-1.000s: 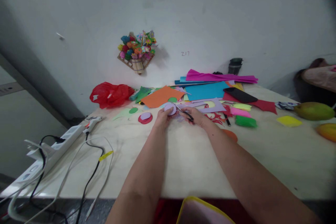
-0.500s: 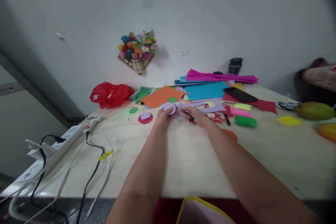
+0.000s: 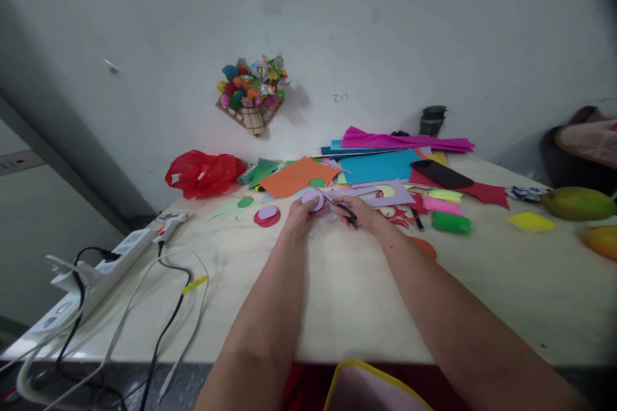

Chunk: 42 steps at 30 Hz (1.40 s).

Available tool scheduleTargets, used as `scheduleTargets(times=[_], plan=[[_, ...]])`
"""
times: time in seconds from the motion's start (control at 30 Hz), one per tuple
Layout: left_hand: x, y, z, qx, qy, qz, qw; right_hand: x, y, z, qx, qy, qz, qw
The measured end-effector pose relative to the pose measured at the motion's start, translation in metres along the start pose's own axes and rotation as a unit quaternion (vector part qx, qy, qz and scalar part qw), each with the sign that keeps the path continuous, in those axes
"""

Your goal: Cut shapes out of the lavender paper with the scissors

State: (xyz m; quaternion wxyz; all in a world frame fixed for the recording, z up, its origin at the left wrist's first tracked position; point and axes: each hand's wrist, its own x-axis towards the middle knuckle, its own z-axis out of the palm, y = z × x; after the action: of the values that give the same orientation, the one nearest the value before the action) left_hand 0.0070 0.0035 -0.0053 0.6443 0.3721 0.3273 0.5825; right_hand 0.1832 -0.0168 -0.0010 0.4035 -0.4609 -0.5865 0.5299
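Near the middle of the table my left hand pinches a round lilac paper piece by its lower left edge. My right hand is closed around the black handles of a pair of scissors. The blades point up and left, at the right edge of the lilac circle; whether they touch it I cannot tell. Thin lilac scraps lie under and between the hands. Left of them, a smaller lilac circle rests on a red one. Behind the right hand lies a lilac sheet with cut-outs.
Orange and blue sheets lie at the back, with a phone to their right. A red plastic bag and a power strip with cables are on the left. Clay packets and mangoes are on the right.
Almost nothing differs. Both hands, the scissors and the lilac circle stay in nearly the same place, with only a very slight shift of the circle.
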Motion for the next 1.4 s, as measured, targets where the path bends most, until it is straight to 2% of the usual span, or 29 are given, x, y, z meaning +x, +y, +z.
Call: scheduleTargets(times=[0.23, 0.57, 0.93, 1.4], plan=[[0.0026, -0.0026, -0.0017, 0.0, -0.012, 0.005, 1.0, -0.0003, -0.0009, -0.0007, 0.033, 0.003, 0.013, 0.999], [0.0016, -0.0009, -0.0023, 0.006, -0.013, 0.007, 1.0, -0.0038, -0.0041, 0.0017, -0.016, 0.021, 0.002, 1.0], [0.0034, -0.0008, -0.0028, -0.011, 0.008, 0.005, 1.0, -0.001, 0.0006, -0.0009, -0.013, 0.009, -0.002, 1.0], [0.003, -0.0024, -0.0027, 0.018, -0.007, 0.011, 1.0, 0.0004, 0.0035, -0.001, -0.022, -0.004, -0.016, 1.0]])
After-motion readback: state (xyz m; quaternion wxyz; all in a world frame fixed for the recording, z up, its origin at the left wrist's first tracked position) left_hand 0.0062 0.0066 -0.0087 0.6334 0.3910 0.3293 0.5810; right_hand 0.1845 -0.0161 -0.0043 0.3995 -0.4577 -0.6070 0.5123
